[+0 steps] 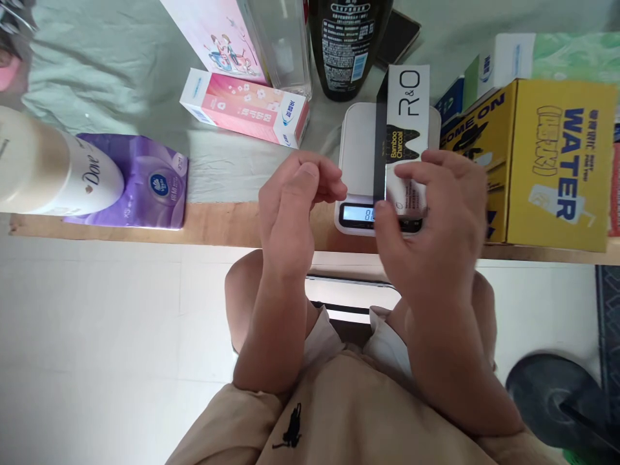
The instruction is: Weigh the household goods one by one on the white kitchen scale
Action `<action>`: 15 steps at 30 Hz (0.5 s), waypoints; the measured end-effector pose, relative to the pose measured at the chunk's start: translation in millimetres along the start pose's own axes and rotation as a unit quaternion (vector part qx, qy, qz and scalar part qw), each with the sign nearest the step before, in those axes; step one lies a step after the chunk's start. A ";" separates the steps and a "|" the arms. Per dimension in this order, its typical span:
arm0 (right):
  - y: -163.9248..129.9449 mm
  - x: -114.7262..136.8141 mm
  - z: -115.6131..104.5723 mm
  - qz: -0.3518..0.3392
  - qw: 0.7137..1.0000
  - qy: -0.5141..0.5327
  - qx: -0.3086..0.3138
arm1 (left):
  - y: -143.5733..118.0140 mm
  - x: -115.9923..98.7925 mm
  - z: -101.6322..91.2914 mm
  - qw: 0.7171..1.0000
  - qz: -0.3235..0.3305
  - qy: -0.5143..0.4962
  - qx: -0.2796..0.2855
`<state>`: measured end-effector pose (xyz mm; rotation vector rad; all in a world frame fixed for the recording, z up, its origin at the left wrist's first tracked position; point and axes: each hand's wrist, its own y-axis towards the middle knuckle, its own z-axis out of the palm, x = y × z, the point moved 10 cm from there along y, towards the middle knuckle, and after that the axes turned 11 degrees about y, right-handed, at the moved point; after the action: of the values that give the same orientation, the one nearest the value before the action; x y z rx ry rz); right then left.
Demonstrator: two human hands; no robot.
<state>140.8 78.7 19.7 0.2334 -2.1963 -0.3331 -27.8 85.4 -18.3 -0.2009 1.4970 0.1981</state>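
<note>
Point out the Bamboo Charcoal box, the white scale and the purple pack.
Bamboo Charcoal box [407, 129]: head view, on its printed face.
White scale [357, 155]: head view, on a bare part of its platform.
Purple pack [159, 185]: head view, on its round blue logo.

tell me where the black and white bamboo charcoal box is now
In the head view, the black and white box is right of centre on the white digital scale, left of the yellow WATER box, with the right hand at its near end.
</note>
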 end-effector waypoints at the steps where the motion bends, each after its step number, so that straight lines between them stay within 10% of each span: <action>1: 0.2 -6.4 7.8 0.012 1.000 -0.026 0.001 | 0.1 0.6 0.1 1.000 -0.001 -0.004 0.001; 6: -2.7 -36.2 21.1 0.066 0.997 -0.031 -0.025 | 2.2 -0.6 1.0 1.000 0.001 -0.018 -0.004; 15: -22.8 20.5 -34.9 -0.077 0.989 0.105 -0.063 | 3.1 -3.3 21.7 0.996 0.009 -0.090 -0.008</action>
<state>157.6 45.9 48.1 0.3534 -1.9459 -0.5086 -7.9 93.9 -13.7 -0.1774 1.3188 0.2371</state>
